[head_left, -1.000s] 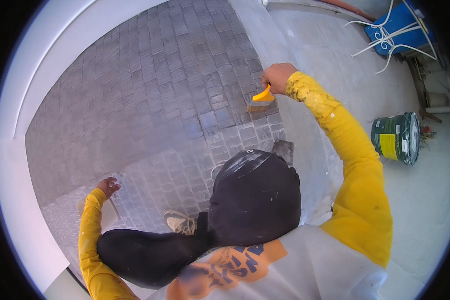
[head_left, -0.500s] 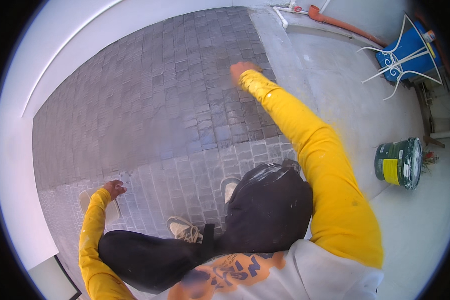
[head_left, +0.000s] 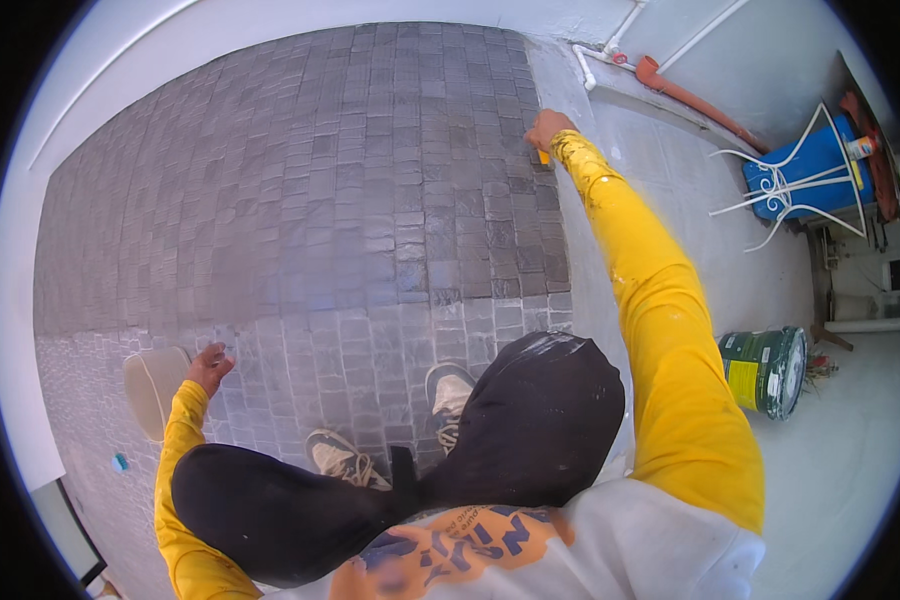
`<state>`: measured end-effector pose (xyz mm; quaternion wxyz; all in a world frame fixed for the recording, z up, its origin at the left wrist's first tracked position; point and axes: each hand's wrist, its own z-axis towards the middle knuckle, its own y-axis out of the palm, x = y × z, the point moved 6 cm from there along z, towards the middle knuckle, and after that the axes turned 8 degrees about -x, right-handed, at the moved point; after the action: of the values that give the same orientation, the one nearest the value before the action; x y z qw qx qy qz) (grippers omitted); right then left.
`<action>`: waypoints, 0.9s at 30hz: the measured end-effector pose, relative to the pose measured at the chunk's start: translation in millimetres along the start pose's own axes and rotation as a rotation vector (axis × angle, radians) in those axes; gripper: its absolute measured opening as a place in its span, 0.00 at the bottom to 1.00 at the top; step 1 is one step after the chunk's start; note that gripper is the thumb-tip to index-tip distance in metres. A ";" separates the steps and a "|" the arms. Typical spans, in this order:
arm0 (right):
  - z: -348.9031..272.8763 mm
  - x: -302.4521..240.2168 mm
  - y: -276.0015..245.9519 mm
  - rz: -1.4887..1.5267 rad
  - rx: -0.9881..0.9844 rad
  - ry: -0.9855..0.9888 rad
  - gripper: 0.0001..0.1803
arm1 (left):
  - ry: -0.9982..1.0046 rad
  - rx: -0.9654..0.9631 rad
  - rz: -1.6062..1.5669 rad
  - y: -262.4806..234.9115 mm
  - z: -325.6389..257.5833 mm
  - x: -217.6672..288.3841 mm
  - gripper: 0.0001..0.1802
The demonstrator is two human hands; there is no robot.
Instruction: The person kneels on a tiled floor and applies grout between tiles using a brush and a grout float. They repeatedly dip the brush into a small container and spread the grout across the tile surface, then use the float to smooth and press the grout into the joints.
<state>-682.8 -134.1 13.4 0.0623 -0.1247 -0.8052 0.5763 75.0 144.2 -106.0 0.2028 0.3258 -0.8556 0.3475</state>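
At the far right edge of the stone paving (head_left: 300,180), my right hand (head_left: 550,131) is closed around something. Only a small yellow-orange piece (head_left: 543,157) shows below the fingers, and I cannot make out its kind. My left hand (head_left: 210,368) hangs over the near left paving with its fingers bent and apart, holding nothing. Beside it is an off-white bucket (head_left: 155,392), partly behind the hand and sleeve. The far paving looks dark, while the near strip is paler with whitish joints.
My shoes (head_left: 347,458) rest on the pale strip. A smooth grey concrete band (head_left: 660,170) borders the paving on the right. There stand a green tub (head_left: 760,370), a white metal frame (head_left: 792,183) by a blue container, and an orange pipe (head_left: 695,103). A small blue object (head_left: 120,462) lies left.
My right hand has moved rightward to the paving's edge, and a yellow-orange piece now shows at it. My left hand has shifted slightly left and up in view, and more of the bucket shows.
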 end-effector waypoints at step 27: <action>-61.3 -444.4 81.7 0.931 -0.367 -0.548 0.16 | -0.446 1.081 0.458 53.9 25.2 -24.5 0.38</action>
<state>-230.2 -174.4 -24.3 -0.4321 -0.3213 -0.7390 0.4049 51.6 165.6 -162.0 -0.2536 0.2552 -0.6286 0.6895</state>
